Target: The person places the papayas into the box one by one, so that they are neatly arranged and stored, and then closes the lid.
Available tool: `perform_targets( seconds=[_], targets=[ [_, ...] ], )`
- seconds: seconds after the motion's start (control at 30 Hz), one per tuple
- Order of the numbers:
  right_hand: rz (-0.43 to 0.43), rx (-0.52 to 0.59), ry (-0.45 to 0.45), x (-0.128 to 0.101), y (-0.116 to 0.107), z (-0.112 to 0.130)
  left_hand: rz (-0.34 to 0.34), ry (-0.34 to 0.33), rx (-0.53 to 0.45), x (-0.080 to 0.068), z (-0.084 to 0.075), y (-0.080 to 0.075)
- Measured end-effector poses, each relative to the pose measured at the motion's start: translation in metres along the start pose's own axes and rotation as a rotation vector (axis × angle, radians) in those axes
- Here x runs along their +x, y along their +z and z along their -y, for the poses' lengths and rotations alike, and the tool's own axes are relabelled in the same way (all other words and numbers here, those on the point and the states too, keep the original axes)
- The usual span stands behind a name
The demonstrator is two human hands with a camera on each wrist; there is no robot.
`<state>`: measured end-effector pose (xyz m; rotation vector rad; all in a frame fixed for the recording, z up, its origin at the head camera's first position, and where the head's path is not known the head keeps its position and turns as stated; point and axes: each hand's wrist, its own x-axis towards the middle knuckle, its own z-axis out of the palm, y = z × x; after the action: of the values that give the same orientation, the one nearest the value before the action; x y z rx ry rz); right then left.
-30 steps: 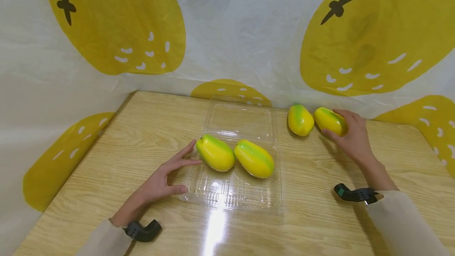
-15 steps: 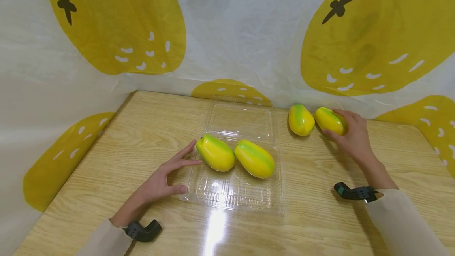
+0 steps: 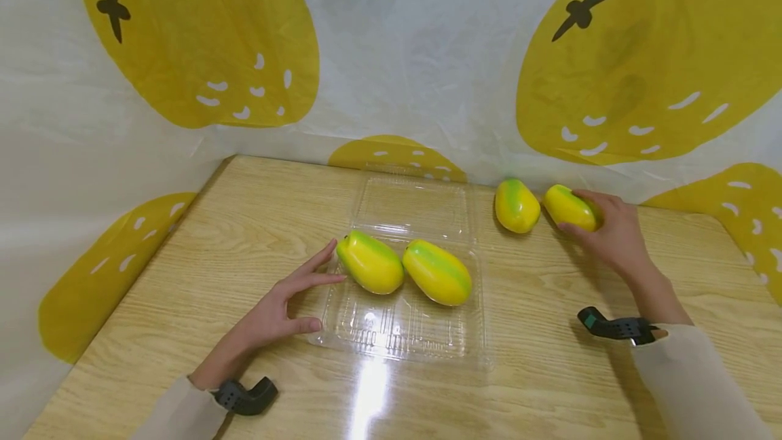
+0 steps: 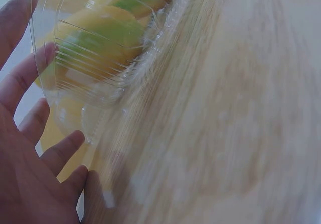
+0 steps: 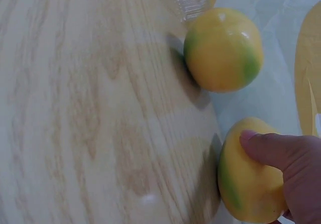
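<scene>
A clear plastic clamshell box (image 3: 406,331) lies open on the wooden table with two yellow-green mangoes (image 3: 370,263) (image 3: 437,272) in its near half. My left hand (image 3: 287,304) rests flat with straight fingers against the box's left edge (image 4: 60,118). At the back right lie two more mangoes. My right hand (image 3: 605,226) grips the right one (image 3: 567,207) (image 5: 248,184), thumb on its near side. The other mango (image 3: 516,206) (image 5: 223,48) lies free just left of it.
A white cloth with big yellow fruit prints (image 3: 195,39) hangs behind and around the table. The box's open lid (image 3: 412,202) lies flat toward the back wall. Bare wooden tabletop (image 3: 550,358) stretches in front of the box and to its right.
My right hand with its mango has shifted very slightly right and back. The left hand and the box have stayed still.
</scene>
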<state>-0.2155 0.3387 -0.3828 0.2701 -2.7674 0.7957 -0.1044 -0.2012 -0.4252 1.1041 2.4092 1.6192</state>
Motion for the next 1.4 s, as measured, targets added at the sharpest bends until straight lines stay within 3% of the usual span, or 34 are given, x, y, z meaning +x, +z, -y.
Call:
perform_targets(
  seconds=[0.17,0.43,1.0,1.4],
  targets=[
    [0.0,-0.003,0.045,-0.003,-0.002,0.0,0.004,-0.01,0.003,0.0,0.0,0.0],
    [-0.039,0.038,0.046,-0.008,-0.003,0.004,0.002,-0.006,0.004,0.0,0.0,0.0],
    [-0.09,0.135,0.157,-0.023,-0.019,0.033,0.002,-0.013,0.001,-0.001,0.001,0.0],
    [-0.095,0.178,0.12,-0.027,-0.028,0.067,0.003,-0.001,0.013,-0.001,0.0,0.0]
  ],
)
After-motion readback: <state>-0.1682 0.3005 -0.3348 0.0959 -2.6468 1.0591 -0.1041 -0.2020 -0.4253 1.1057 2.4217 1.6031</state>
